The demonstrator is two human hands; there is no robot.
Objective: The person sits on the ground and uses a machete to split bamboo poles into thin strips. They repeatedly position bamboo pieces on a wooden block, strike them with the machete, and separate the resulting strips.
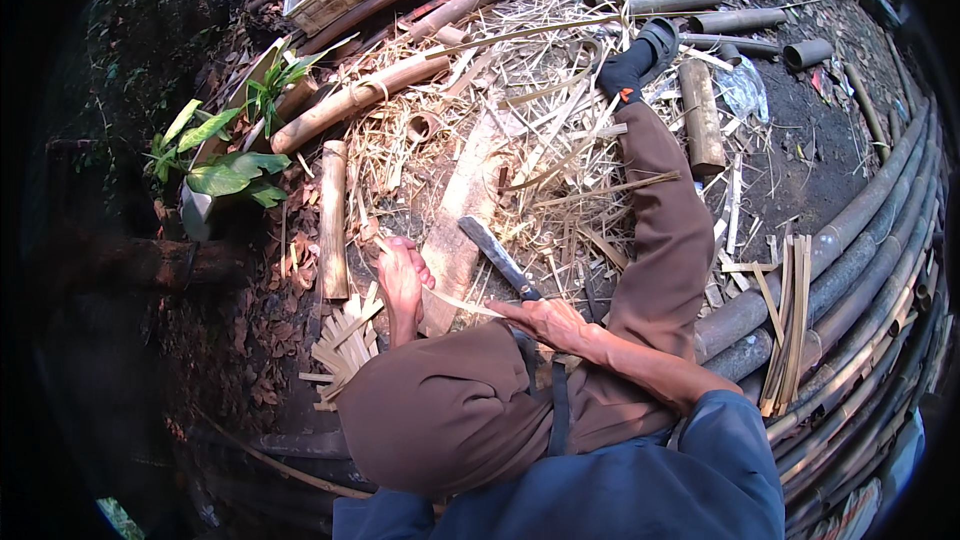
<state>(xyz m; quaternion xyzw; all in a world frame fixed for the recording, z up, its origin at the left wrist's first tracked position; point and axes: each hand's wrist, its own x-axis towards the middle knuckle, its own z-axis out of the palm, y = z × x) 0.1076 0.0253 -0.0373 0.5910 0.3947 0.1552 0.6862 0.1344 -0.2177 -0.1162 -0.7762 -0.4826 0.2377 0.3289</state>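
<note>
Plainly, left fingers (421, 267) curl around a thin, pale bamboo strip (462, 303), right fingers (513, 312) around a knife (495, 255).

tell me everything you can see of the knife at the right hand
The knife has a long, straight, grey blade that looks like metal, with a blunt-looking end. Its dark handle runs into the right hand, which hides the rest. The blade points forward-left, its far end over the board in view; contact is unclear.
</note>
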